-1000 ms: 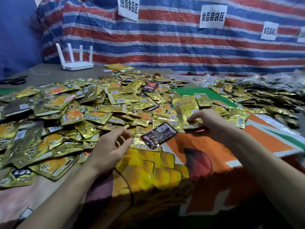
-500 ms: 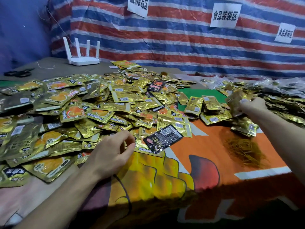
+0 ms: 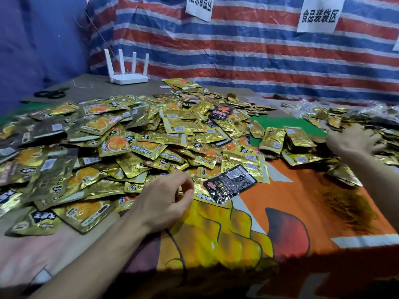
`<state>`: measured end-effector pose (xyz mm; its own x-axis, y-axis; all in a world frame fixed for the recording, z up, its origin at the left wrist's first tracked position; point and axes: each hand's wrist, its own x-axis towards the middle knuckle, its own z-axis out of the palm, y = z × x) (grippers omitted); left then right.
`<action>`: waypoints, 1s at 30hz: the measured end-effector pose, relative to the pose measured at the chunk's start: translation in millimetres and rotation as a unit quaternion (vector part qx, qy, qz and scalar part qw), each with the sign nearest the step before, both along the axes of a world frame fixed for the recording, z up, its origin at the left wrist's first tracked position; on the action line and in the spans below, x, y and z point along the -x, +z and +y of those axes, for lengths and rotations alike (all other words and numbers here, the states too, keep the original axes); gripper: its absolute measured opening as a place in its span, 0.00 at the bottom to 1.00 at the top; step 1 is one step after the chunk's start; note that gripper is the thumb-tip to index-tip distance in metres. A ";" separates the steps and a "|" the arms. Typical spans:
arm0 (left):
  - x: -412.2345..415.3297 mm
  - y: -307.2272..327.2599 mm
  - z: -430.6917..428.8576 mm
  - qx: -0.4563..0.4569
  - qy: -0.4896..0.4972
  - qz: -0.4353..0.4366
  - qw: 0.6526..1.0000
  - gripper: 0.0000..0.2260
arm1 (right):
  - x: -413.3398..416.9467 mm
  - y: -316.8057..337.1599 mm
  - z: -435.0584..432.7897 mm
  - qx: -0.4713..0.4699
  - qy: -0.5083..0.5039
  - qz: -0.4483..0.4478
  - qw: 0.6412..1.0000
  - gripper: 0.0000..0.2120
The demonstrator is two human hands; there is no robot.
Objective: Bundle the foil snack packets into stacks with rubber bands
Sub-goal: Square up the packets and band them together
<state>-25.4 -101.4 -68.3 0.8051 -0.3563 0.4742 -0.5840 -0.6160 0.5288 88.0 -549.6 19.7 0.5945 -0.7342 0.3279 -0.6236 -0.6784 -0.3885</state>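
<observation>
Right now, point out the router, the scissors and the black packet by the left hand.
router (image 3: pixel 129 79): head view, on its white base.
scissors (image 3: pixel 51 94): head view, on the dark handles.
black packet (image 3: pixel 230 184): head view, on its middle.

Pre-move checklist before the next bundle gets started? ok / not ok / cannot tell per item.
1. Loose packets within reach: ok. Left hand is at the near edge of the gold packet pile.
2. Band already in left hand: cannot tell. Fingers curled, thumb against forefinger; nothing visible between them.
3. Right hand free: ok. Fingers spread over the right-hand pile, though blurred.
4. Band supply: ok. Tan tangle of rubber bands lies on the orange cloth, apart from both hands.
5. Pile uniform: not ok. Black packet lies on gold ones beside the left hand.
</observation>
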 end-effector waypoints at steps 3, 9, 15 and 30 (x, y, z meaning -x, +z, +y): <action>1.3 1.8 -0.2 0.009 0.011 0.000 1.000 0.05 | 15.6 2.0 50.1 0.092 0.109 -0.043 0.989 0.31; 7.1 7.2 3.0 0.010 0.049 -0.064 0.997 0.05 | 69.7 -6.5 178.2 0.094 0.375 -0.023 0.922 0.33; 16.0 25.1 14.2 0.026 0.056 -0.092 0.994 0.20 | 94.4 -8.8 226.1 0.070 0.524 0.099 0.843 0.51; -15.5 47.7 68.3 -0.377 0.158 0.186 0.894 0.44 | 84.2 -36.5 241.7 0.116 0.499 0.322 0.796 0.50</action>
